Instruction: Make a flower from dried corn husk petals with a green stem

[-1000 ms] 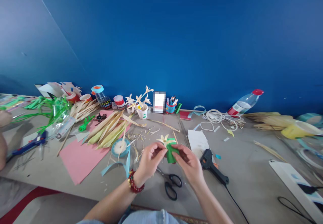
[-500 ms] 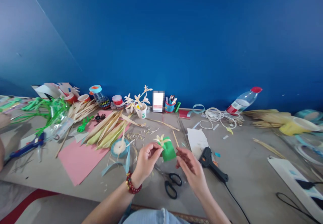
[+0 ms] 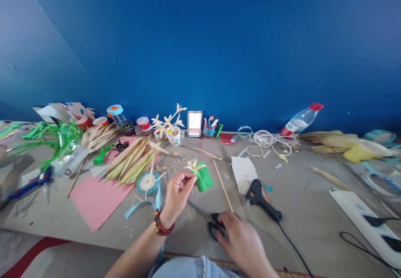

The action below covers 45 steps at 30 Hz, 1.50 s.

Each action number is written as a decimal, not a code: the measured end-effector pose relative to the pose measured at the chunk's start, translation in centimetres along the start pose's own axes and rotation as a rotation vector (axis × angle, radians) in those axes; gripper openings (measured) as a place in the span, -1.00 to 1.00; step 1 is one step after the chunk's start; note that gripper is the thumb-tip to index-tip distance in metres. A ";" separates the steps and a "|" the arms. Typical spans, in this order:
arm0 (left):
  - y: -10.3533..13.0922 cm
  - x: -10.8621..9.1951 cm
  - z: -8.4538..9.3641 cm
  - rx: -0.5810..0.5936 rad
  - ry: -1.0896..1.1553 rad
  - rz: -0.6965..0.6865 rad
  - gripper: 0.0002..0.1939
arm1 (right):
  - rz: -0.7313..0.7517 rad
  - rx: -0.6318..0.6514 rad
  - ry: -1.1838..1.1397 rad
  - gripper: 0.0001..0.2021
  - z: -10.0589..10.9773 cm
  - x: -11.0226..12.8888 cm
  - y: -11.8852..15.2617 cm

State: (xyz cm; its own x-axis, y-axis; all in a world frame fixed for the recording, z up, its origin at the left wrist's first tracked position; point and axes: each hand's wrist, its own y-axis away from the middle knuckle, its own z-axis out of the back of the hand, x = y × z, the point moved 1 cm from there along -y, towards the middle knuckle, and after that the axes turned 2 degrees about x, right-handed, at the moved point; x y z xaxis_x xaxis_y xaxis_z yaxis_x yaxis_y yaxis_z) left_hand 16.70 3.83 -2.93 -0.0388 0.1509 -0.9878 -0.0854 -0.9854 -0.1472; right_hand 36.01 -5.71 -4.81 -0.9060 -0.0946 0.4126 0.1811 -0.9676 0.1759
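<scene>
Between thumb and fingers, my left hand (image 3: 179,188) pinches a pale husk flower (image 3: 194,167) with pointed petals. A green piece of paper (image 3: 205,178) extends to the right of the flower; whether it is fixed to the stem is hidden. Lower down, my right hand (image 3: 239,232) is at the black-handled scissors (image 3: 214,231) on the table, its fingers curled over their handles. The scissor blades point up and left beneath my left hand. A thin stick (image 3: 223,185) lies between the two hands.
A black glue gun (image 3: 265,200) and white paper (image 3: 243,173) lie to the right, near a power strip (image 3: 365,223). Corn husks (image 3: 128,165), pink paper (image 3: 100,202) and a blue ribbon roll (image 3: 148,182) lie left. A cup (image 3: 174,136) of flowers stands behind.
My right hand has moved away from the green paper, down to the scissors' handles. The flower and green paper stay in my left hand, which has shifted slightly left and up.
</scene>
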 end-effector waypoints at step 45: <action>-0.4 -1.2 0.1 0.009 -0.010 0.025 -0.83 | -0.118 0.146 -1.308 -0.44 -0.9 -0.1 -2.2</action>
State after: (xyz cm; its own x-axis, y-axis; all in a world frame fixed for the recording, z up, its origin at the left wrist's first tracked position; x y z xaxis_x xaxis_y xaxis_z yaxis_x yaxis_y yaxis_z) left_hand 16.64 4.03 -1.70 -0.0505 0.1274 -0.9906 -0.0937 -0.9881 -0.1223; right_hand 35.36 -3.79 -6.06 0.1018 0.3621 0.9266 0.2406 -0.9127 0.3302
